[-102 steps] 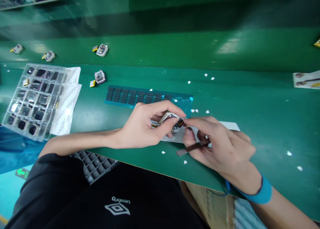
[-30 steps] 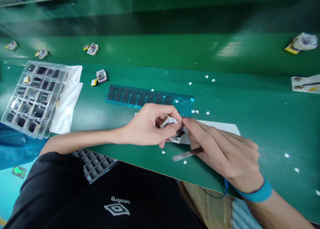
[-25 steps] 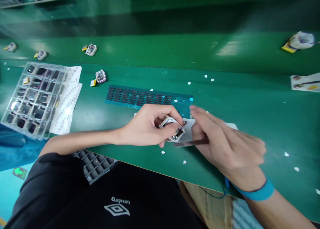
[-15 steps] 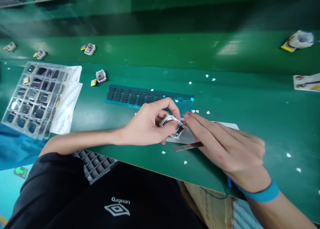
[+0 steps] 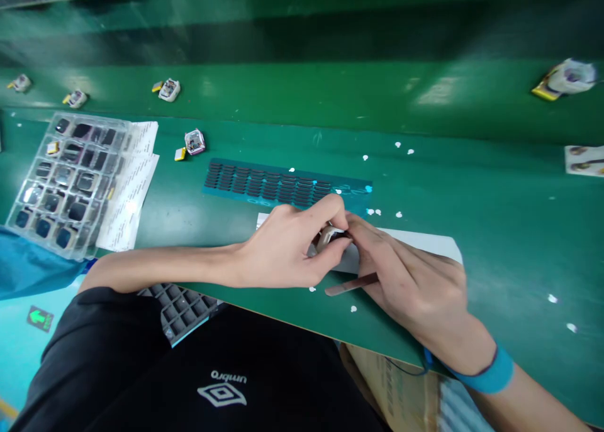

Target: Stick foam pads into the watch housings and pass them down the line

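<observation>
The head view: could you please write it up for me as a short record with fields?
Left hand: pinches a small white device between thumb and fingers
Right hand: holds a flat metal tool; fingertips close to the device, contact unclear
Right wrist: blue strap
Surface: green table
Beyond the hands: blue sheet bearing rows of dark strips
Far left: clear compartment tray, overlapping white papers
Hidden: most of the device, behind the fingers
</observation>
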`<state>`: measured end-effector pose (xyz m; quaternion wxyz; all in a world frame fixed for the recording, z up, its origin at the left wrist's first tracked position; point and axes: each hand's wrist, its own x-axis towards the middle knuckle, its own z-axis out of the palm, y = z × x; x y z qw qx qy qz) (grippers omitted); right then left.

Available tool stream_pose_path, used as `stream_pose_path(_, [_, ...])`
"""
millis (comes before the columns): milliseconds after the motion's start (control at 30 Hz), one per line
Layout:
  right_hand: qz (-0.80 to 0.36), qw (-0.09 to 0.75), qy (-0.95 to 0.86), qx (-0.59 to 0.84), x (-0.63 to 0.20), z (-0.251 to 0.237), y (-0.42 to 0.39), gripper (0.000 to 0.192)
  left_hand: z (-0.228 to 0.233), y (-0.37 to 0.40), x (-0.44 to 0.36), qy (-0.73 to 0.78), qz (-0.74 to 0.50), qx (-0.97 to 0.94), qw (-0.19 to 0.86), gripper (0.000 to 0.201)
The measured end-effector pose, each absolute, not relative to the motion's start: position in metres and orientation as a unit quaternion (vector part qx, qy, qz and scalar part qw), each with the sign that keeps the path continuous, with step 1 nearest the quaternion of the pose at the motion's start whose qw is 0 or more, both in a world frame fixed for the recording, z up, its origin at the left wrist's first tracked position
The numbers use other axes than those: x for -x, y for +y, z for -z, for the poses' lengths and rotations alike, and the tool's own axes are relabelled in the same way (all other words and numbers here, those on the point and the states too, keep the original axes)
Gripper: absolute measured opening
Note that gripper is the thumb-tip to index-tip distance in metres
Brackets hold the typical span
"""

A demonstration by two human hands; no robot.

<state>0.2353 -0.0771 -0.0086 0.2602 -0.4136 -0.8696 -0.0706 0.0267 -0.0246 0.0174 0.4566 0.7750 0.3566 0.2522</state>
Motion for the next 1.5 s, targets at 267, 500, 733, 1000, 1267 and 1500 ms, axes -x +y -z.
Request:
stream_pose_path(267, [0.086,0.256,-0.86,0.433,-0.231,0.005,-0.077,0.077,-0.007,-0.027,-0.029,0.333,-0.331,-0.781,0.413,0.008])
stream_pose_path(500, [-0.063,0.346,-0.829,0.435,-0.232,0.002,-0.072,0.052,-0.01,-0.022,-0.028,0.331,-0.338,-0.763,0.44,0.007])
stream_pose_path(733, [-0.186,0.375,-0.742,0.523,-0.229,-0.005,-0.072,0.013,-0.011,-0.024,-0.025,0.323,-0.294,-0.781,0.446,0.005])
stream_pose_path(1000, [-0.034,0.37,-0.79,0.488,-0.229,-0.005,-0.076,0.016,-0.018,-0.025,-0.026,0.304,-0.311,-0.733,0.524,0.016])
stream_pose_path(1267, [-0.009,0.336,-0.826,0.453,-0.237,-0.003,-0.074,0.044,-0.015,-0.021,-0.028,0.362,-0.263,-0.613,0.65,0.014])
stream_pose_path(1500, [-0.036,0.311,-0.843,0.437,-0.245,0.007,-0.083,0.068,-0.013,-0.02,-0.03,0.367,-0.27,-0.581,0.674,0.013])
